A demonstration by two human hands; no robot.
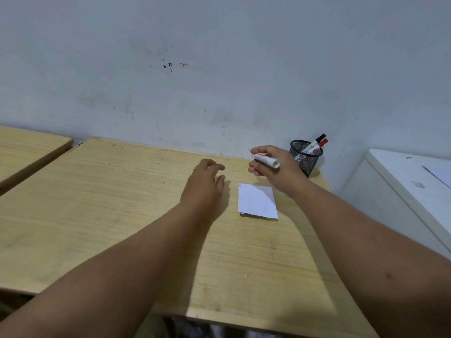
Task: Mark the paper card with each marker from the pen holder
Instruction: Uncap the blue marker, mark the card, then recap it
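Observation:
A white paper card (257, 201) lies flat on the wooden desk (122, 215), with a small blue mark at its far left corner. Just beyond the card, my right hand (275, 167) grips a white marker (266, 160) held sideways above the desk. Its tip is hidden in my fingers. My left hand (205, 184) hovers left of the card, palm down, fingers loosely spread and holding nothing. A black mesh pen holder (306, 157) stands at the desk's far right corner with a black-capped marker (317, 140) and a red-capped marker (321, 144) leaning in it.
The pale wall (219, 69) rises directly behind the desk. A second wooden desk (29, 147) adjoins on the left across a narrow gap. A white cabinet or appliance (402, 191) stands to the right of the desk.

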